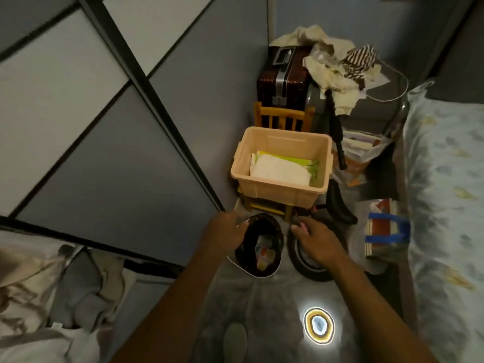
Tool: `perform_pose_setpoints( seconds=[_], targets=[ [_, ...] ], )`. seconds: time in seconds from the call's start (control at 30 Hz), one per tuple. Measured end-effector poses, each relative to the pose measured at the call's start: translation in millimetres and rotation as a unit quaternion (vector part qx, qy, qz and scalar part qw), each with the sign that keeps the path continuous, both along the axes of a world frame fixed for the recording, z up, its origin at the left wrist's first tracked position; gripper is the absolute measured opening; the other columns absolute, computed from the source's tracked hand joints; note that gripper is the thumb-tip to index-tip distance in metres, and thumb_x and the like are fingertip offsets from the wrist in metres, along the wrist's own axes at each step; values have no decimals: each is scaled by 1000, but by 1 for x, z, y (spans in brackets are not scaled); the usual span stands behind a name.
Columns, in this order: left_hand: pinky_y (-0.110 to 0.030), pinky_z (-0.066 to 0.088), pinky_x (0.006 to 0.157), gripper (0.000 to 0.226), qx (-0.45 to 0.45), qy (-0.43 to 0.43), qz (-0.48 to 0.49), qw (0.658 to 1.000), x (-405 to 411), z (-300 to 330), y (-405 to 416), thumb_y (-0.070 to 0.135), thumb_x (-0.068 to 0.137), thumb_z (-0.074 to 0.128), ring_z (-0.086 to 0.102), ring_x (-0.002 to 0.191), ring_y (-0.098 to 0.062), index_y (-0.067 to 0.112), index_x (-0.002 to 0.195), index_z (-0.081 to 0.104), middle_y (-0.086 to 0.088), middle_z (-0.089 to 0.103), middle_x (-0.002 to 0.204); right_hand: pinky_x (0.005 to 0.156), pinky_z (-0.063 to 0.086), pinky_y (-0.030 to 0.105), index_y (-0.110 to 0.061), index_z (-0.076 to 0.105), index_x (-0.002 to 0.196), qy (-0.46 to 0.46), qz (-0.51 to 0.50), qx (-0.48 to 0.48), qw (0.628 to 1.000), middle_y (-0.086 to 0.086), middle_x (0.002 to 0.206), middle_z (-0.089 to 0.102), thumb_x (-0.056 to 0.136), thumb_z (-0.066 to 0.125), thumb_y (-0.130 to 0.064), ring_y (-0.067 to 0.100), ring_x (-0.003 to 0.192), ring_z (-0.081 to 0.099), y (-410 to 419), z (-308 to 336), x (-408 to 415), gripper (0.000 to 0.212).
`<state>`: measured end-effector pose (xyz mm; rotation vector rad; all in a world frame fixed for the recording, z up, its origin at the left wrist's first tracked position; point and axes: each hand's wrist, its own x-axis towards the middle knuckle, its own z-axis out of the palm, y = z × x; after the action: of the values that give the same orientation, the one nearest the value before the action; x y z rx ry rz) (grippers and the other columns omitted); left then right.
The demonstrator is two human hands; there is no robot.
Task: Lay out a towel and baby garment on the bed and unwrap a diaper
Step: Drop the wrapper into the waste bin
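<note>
A beige plastic bin [281, 193] stands on a small wooden chair [282, 117] straight ahead. In it lies a white folded bundle [280, 170] on green-and-yellow packaging; I cannot tell whether it is a towel or diapers. The bed [450, 184], with a pale blue patterned sheet, runs along the right edge. My left hand [226, 233] reaches forward below the bin, fingers loosely bent beside the rim of a black helmet [262, 244], holding nothing. My right hand [318, 241] hovers palm down over a small black wheel [306, 263], fingers apart and empty.
Sliding wardrobe doors [104, 113] fill the left. A dark suitcase [282, 77] stands behind the chair, next to it a heap of clothes [335, 64]. Bags [385, 231] line the bed's side. Crumpled laundry [52, 297] lies lower left. A grey furry rug [262, 310] covers the floor.
</note>
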<state>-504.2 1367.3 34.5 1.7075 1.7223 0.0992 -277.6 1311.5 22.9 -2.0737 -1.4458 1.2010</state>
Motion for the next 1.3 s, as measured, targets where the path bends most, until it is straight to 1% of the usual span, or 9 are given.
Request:
perform_pose_setpoints(
  seconds=[0.1,0.23,0.4,0.53,0.63,0.77,0.93,1.17,1.3],
  targets=[
    [-35,51,78,28,-13,11,-7,1000,-19,-65,20,35,92,54,64,95,-26,18,109,67,-7,68,104,106,40,40,-16,54,132,-9,4,-14,1000,8,145,48,94,46,-47,28,135,42,13,-65,-14,50],
    [-27,43,78,33,-30,28,-16,999,-40,-158,36,34,93,56,62,105,-26,17,120,63,-8,65,116,96,42,30,-19,56,128,17,-31,-44,998,6,135,58,94,51,-43,25,122,55,20,-157,-33,42],
    [-36,48,93,49,-93,3,15,996,-57,-257,52,34,93,59,55,121,-28,25,140,47,-9,53,139,102,46,45,-20,48,136,66,-76,-93,991,10,136,56,93,53,-41,28,124,53,28,-254,-49,48],
    [-46,50,97,58,-102,5,6,995,-62,-315,75,32,89,63,56,119,-31,23,143,41,-11,53,136,105,43,46,-24,39,142,90,-120,-115,982,9,143,49,91,58,-38,30,130,48,33,-309,-54,56],
    [-46,47,99,73,-113,6,8,993,-67,-349,95,32,86,66,50,126,-32,28,149,29,-10,45,145,108,40,45,-26,31,146,105,-158,-117,975,7,146,46,90,62,-29,29,134,44,32,-341,-58,64],
    [-47,44,104,87,-159,-18,-7,987,-70,-380,107,30,85,70,42,135,-33,33,153,15,-9,34,153,107,38,44,-30,17,151,136,-168,-130,968,6,150,42,90,63,-23,29,137,40,30,-365,-66,77],
    [-52,46,102,93,-163,-50,-18,985,-70,-400,99,30,78,78,44,131,-29,46,146,17,-6,38,148,98,39,30,-35,2,151,206,-181,-115,955,1,150,42,88,64,-10,23,137,40,31,-380,-77,92],
    [-47,49,96,93,-158,-80,-22,984,-73,-402,89,25,77,80,47,126,-26,44,145,20,-3,43,143,97,48,39,-42,6,148,218,-176,-81,957,1,146,47,88,64,-8,25,133,46,20,-391,-79,90],
    [-51,49,98,95,-148,-76,-14,986,-66,-395,75,29,72,82,50,123,-25,47,143,22,-1,47,140,98,44,32,-49,6,144,233,-177,-65,954,-2,148,45,87,66,-9,21,135,43,10,-393,-81,91]
  ],
)
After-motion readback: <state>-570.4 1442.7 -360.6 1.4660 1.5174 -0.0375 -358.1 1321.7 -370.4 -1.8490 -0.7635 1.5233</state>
